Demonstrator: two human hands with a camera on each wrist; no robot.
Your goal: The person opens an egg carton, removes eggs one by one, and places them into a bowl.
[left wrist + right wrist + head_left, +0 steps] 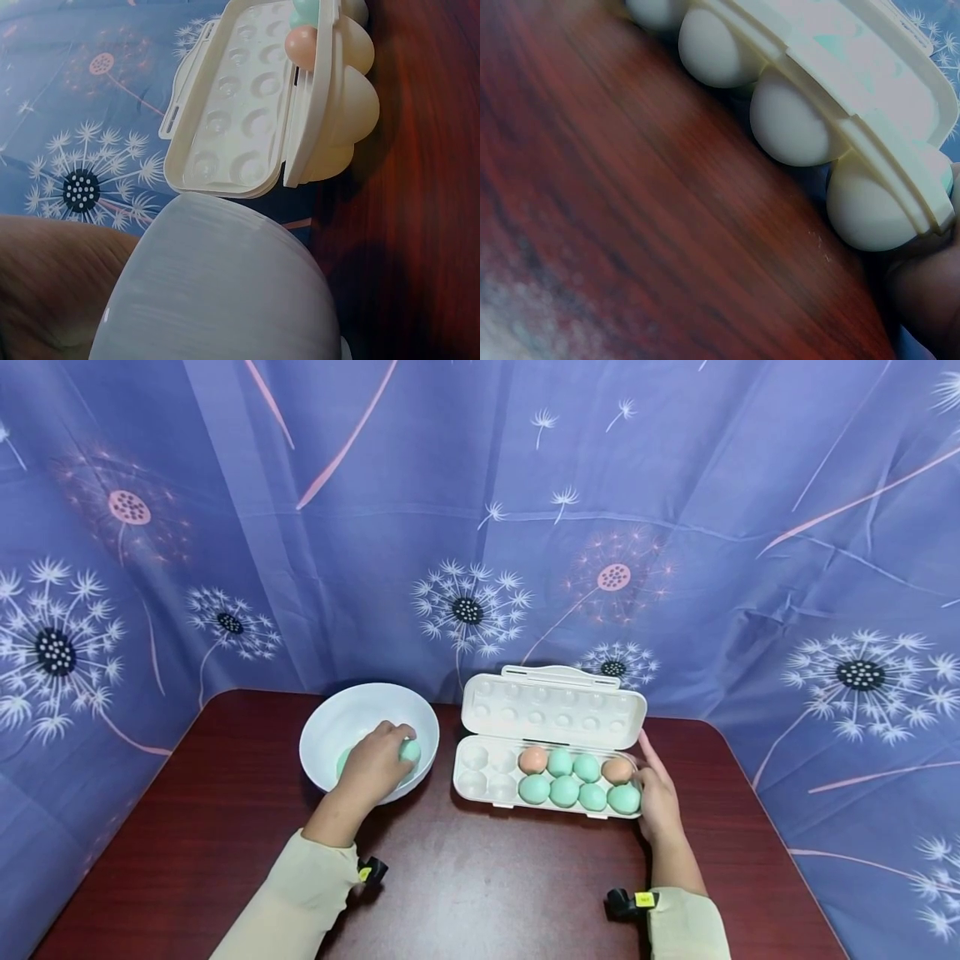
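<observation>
My left hand point(375, 762) reaches down into a white bowl point(318, 735), its fingers curled over a green egg point(409, 750). Beside that hand, more green point(342, 762) shows at the bottom of the bowl. To the right lies an open white egg carton point(480, 797), its lid point(555, 712) tipped back. Two orange-brown eggs point(533, 760) and several green eggs point(564, 791) sit in its middle and right cups. My right hand point(660, 802) grips the carton's right end. The left wrist view shows the bowl's outside point(217, 285), with the held egg hidden.
Both bowl and carton stand on a dark red wooden table point(480, 877). A blue curtain point(375, 568) with dandelion prints hangs right behind its back edge. The carton's rounded cups point(791, 120) bulge beneath its rim.
</observation>
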